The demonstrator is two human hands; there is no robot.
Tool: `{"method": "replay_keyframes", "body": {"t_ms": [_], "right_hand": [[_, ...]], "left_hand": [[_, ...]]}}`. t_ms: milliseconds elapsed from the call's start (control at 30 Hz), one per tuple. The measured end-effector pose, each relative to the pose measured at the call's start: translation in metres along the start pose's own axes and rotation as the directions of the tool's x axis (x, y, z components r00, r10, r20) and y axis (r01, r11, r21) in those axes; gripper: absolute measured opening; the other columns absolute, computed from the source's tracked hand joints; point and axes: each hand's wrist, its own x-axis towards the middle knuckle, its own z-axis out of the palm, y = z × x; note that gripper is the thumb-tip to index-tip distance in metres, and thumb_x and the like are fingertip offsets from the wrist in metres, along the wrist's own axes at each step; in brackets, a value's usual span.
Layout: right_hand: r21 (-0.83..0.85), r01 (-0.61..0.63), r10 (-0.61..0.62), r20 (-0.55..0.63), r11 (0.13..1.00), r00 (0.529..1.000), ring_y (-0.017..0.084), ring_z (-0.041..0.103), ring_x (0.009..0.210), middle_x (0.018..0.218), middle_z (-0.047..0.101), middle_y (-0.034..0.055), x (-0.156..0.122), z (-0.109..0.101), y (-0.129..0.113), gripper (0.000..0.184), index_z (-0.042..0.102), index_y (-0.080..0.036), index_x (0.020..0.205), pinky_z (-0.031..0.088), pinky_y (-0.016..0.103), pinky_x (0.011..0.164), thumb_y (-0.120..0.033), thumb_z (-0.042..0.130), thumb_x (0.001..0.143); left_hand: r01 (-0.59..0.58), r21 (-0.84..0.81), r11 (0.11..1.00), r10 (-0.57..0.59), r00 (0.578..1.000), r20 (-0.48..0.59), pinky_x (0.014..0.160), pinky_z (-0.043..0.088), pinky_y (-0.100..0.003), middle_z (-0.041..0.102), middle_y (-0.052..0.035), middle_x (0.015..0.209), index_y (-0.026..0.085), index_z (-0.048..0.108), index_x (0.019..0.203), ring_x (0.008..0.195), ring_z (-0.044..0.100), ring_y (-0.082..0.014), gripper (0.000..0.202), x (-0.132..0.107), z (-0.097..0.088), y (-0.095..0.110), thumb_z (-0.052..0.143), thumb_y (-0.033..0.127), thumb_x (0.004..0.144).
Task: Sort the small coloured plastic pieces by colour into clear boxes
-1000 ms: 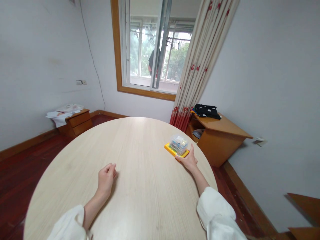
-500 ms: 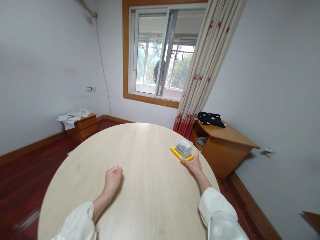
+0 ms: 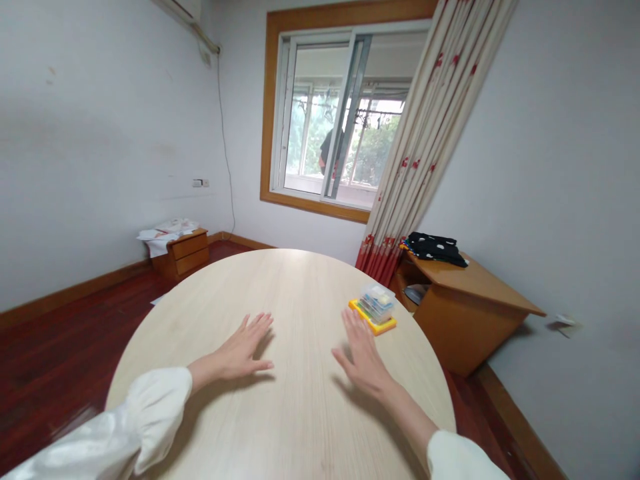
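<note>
On the right side of the round pale wooden table [image 3: 300,427] sits a yellow tray [image 3: 384,327] with a clear plastic box [image 3: 376,301] on it; the box's contents are too small to make out. My right hand [image 3: 363,357] hovers just left of and in front of the tray, fingers stretched out, holding nothing. Across from it, my left hand [image 3: 245,350] is over the left-middle of the table, fingers spread and thumb out, also without anything in it. Shadows lie under both hands.
Beyond the table's right edge stands a wooden desk [image 3: 480,287] with folded black dotted cloth [image 3: 435,248] on top. A small drawer cabinet [image 3: 190,255] bearing papers is at the back left. A long curtain [image 3: 425,147] hangs beside the window [image 3: 345,120]; a person is partly visible outside.
My right hand has let go of the yellow tray and moved left and nearer to me. My left hand has opened from a fist and shifted slightly right. The view has turned slightly.
</note>
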Motion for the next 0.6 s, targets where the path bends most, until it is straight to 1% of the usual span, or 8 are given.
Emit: {"method": "replay_keyframes", "body": {"t_ms": [33, 67, 100, 167, 267, 400, 500, 600], "right_hand": [[-0.02, 0.072, -0.068, 0.15, 0.997, 0.986, 0.027, 0.003, 0.142, 0.154, 0.011, 0.0161, 0.003, 0.002, -0.014, 0.082, 0.007, -0.011, 0.148, 0.007, 0.051, 0.113, -0.054, 0.039, 0.086], [-0.027, 0.13, -0.118, 0.269, 0.991, 0.956, 0.027, -0.001, 0.142, 0.155, 0.006, 0.0158, 0.007, 0.005, -0.027, 0.087, 0.004, -0.01, 0.148, 0.004, 0.051, 0.113, -0.058, 0.04, 0.084], [-0.022, 0.176, -0.157, 0.356, 0.984, 0.921, 0.028, -0.003, 0.142, 0.155, 0.002, 0.0154, 0.01, 0.008, -0.036, 0.09, 0.003, -0.011, 0.148, 0.001, 0.051, 0.113, -0.061, 0.04, 0.083], [0.004, 0.237, -0.213, 0.451, 0.972, 0.867, 0.029, -0.004, 0.142, 0.155, 0.002, 0.0147, 0.018, 0.012, -0.048, 0.091, 0.005, -0.013, 0.148, -0.002, 0.052, 0.113, -0.066, 0.038, 0.082], [0.012, 0.262, -0.234, 0.489, 0.965, 0.84, 0.03, -0.001, 0.142, 0.154, 0.004, 0.015, 0.032, 0.018, -0.05, 0.09, 0.008, -0.013, 0.148, -0.004, 0.053, 0.112, -0.068, 0.035, 0.082], [-0.031, 0.257, -0.213, 0.466, 0.966, 0.859, 0.029, -0.001, 0.142, 0.154, 0.005, 0.0172, 0.053, 0.028, -0.04, 0.09, 0.007, -0.008, 0.147, -0.003, 0.052, 0.112, -0.066, 0.032, 0.084], [-0.02, 0.255, -0.211, 0.496, 0.967, 0.842, 0.028, 0.001, 0.142, 0.154, 0.006, 0.0168, 0.06, 0.041, -0.034, 0.088, 0.008, -0.007, 0.147, -0.001, 0.05, 0.113, -0.066, 0.029, 0.085], [0.013, 0.24, -0.209, 0.541, 0.971, 0.815, 0.027, 0.005, 0.142, 0.153, 0.01, 0.0152, 0.059, 0.054, -0.03, 0.084, 0.012, -0.008, 0.147, 0.003, 0.048, 0.114, -0.065, 0.026, 0.086]], "left_hand": [[-0.034, 0.041, 0.999, 0.03, 0.995, 0.096, 0.109, 0.017, -0.05, 0.026, -0.0248, 0.147, 0.007, 0.029, 0.14, 0.137, 0.023, -0.0333, 0.092, 0.001, -0.003, 0.001, 0.047, 0.069, 0.073], [-0.071, 0.069, 0.995, 0.058, 0.982, 0.179, 0.111, 0.01, -0.051, 0.015, -0.026, 0.15, 0.005, 0.019, 0.144, 0.14, 0.014, -0.0331, 0.099, 0.002, -0.005, 0.0, 0.043, 0.072, 0.074], [-0.105, 0.086, 0.991, 0.081, 0.968, 0.238, 0.111, 0.006, -0.052, 0.009, -0.0262, 0.15, 0.005, 0.012, 0.145, 0.141, 0.008, -0.0326, 0.102, 0.003, -0.007, -0.001, 0.04, 0.073, 0.074], [-0.158, 0.106, 0.982, 0.12, 0.947, 0.298, 0.112, 0.001, -0.051, 0.005, -0.0253, 0.15, 0.006, 0.007, 0.146, 0.141, 0.004, -0.0315, 0.103, 0.004, -0.008, -0.008, 0.036, 0.075, 0.075], [-0.165, 0.136, 0.977, 0.116, 0.944, 0.308, 0.112, 0.0, -0.051, 0.007, -0.0243, 0.15, 0.008, 0.009, 0.147, 0.141, 0.004, -0.0314, 0.102, 0.009, -0.01, -0.02, 0.036, 0.076, 0.074], [-0.134, 0.169, 0.976, 0.08, 0.953, 0.291, 0.112, 0.0, -0.05, 0.009, -0.0223, 0.151, 0.01, 0.013, 0.146, 0.141, 0.005, -0.0312, 0.098, 0.017, -0.01, -0.029, 0.035, 0.074, 0.076], [-0.14, 0.155, 0.978, 0.086, 0.947, 0.31, 0.112, 0.003, -0.05, 0.012, -0.0213, 0.151, 0.01, 0.014, 0.146, 0.141, 0.008, -0.0311, 0.096, 0.018, -0.001, -0.032, 0.034, 0.074, 0.077], [-0.123, 0.162, 0.979, 0.073, 0.955, 0.287, 0.112, 0.003, -0.05, 0.013, -0.0204, 0.151, 0.01, 0.013, 0.146, 0.141, 0.01, -0.031, 0.096, 0.016, 0.01, -0.035, 0.032, 0.074, 0.078]]}}
